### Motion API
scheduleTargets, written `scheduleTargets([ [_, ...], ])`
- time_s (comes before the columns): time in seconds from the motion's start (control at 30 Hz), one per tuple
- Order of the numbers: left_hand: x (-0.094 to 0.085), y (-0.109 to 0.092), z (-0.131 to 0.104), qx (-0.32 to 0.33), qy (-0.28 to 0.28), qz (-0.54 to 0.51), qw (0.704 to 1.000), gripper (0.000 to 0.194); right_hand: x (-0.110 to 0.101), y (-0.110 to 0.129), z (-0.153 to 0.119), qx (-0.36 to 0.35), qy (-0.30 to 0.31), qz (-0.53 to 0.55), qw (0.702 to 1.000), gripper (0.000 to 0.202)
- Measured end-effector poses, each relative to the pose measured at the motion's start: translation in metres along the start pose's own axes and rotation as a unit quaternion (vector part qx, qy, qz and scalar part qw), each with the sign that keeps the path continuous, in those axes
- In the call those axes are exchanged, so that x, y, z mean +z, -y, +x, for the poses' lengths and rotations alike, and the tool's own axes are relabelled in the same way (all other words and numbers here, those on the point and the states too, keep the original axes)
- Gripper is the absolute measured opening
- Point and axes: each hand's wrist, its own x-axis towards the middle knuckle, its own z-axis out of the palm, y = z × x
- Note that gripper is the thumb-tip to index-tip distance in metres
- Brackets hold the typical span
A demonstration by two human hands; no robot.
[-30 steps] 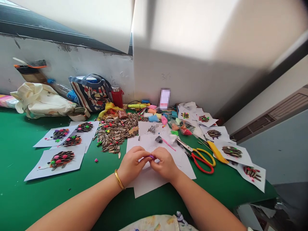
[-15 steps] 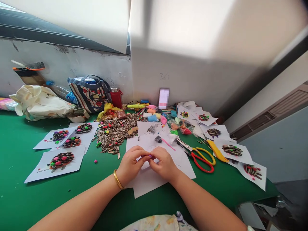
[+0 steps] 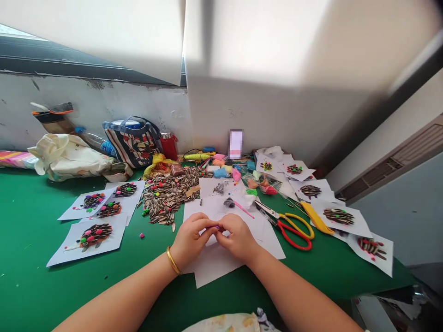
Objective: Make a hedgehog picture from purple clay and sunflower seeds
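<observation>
My left hand point(image 3: 194, 240) and my right hand point(image 3: 237, 237) meet over white paper sheets point(image 3: 214, 272) at the centre. Between the fingertips of both hands is a small purple piece of clay point(image 3: 217, 227), mostly hidden by the fingers. A gold bangle point(image 3: 173, 261) circles my left wrist. Just beyond the hands, a dark lump in clear wrap point(image 3: 229, 202) and a pink stick point(image 3: 245, 210) lie on the paper. Scissors with red and yellow handles point(image 3: 294, 229) rest to the right of my right hand.
Striped seeds point(image 3: 162, 198) are heaped at back left, beside bagged coloured clay point(image 3: 220, 173). Decorated sheets lie left point(image 3: 119, 251) and right point(image 3: 363, 222) on the green table point(image 3: 31, 240). Bags point(image 3: 133, 143) and a phone point(image 3: 236, 144) stand along the wall.
The view has shifted slightly, so the table objects appear a little lower and further right. Both hands keep their fingertip hold on the purple piece.
</observation>
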Motion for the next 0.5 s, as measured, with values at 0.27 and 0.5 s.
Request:
scheduleTargets([
  [0.27, -0.0003, -0.0054, 0.0019, -0.037, -0.009, -0.072, 0.997, 0.011, -0.0062, 0.0036, 0.0018, 0.006, 0.026, 0.051, 0.998, 0.012],
  [0.5, 0.0005, -0.0032, -0.0016, -0.010, 0.004, -0.013, 1.000, 0.014, 0.0009, -0.0031, -0.0019, 0.003, 0.011, 0.002, 1.000, 0.008],
])
